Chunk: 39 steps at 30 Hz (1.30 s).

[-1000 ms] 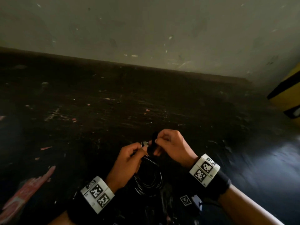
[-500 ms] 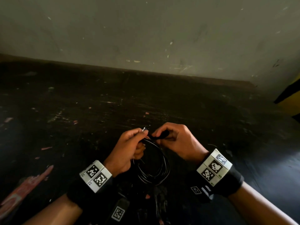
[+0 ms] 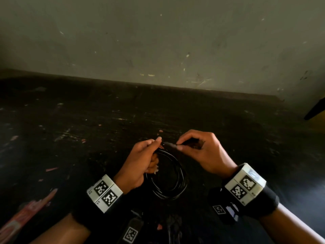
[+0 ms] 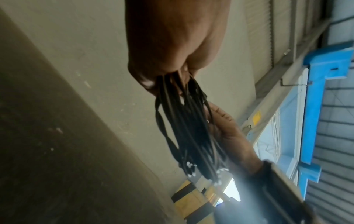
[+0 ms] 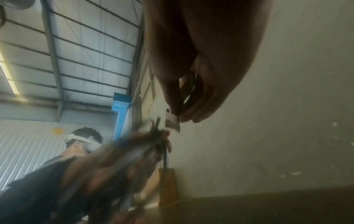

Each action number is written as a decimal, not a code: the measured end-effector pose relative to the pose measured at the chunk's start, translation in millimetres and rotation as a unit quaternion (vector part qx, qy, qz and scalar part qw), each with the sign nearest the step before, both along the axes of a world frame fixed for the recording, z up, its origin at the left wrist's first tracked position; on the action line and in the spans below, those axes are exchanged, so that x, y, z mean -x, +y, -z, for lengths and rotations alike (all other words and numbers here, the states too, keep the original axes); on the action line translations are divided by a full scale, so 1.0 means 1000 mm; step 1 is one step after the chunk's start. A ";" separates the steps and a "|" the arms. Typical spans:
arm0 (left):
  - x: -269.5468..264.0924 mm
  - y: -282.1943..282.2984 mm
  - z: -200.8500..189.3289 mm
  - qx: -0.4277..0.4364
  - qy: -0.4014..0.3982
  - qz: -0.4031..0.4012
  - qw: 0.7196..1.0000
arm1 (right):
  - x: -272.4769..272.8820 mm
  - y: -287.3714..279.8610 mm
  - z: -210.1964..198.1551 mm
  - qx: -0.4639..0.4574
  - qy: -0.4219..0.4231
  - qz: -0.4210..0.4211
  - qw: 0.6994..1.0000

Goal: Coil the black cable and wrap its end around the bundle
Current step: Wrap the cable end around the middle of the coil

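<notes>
Left hand [image 4: 172,39] up top, fingers closed round a bundle of black cable [image 4: 189,130]. Loops hanging down and slightly splayed, glinting at the lower bend. Behind the loops, a forearm [image 4: 235,144] with a dark wrist strap [image 4: 283,186], probably the right arm. Pale wall [image 4: 95,63], blue frame [image 4: 316,106], yellow-and-black striped block [image 4: 191,201] below.

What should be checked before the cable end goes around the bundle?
1. Coil held: left hand grips the coiled black cable at its top. Ok.
2. Free end in grip: right hand pinches the cable end at its fingertips. Ok.
3. Loops gathered: strands splay apart in the left wrist view. Not ok.
4. Slack left for wrapping: hidden inside the right hand. Cannot tell.
5. Wrap started: end sits beside the bundle top, not yet around it. Not ok.
</notes>
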<state>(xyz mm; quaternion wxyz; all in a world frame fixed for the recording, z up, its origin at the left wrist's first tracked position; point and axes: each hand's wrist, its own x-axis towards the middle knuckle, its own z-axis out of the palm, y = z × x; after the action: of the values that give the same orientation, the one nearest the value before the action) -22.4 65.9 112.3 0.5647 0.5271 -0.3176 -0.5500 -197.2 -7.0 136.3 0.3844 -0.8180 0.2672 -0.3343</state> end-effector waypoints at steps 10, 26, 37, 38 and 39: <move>-0.006 -0.013 0.002 0.001 -0.137 -0.111 0.984 | -0.012 0.014 -0.026 0.157 0.171 -0.079 0.969; -0.010 -0.014 0.004 0.033 -0.153 -0.153 0.976 | -0.062 0.015 0.031 0.411 0.141 0.054 0.899; -0.007 -0.022 -0.002 -0.018 -0.120 -0.183 0.976 | -0.068 0.007 0.038 0.442 0.113 0.100 0.884; -0.008 -0.022 -0.003 -0.022 -0.113 -0.179 0.977 | -0.069 0.007 0.039 0.441 0.114 0.101 0.885; -0.008 -0.022 -0.004 -0.023 -0.110 -0.171 0.979 | -0.068 0.007 0.039 0.439 0.114 0.101 0.885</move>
<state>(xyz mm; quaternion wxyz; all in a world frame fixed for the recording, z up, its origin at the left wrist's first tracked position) -14.5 43.4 116.0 0.5995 0.6436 -0.2708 -0.3912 -128.9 -0.4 97.7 -0.0831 -0.9040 0.2161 -0.3594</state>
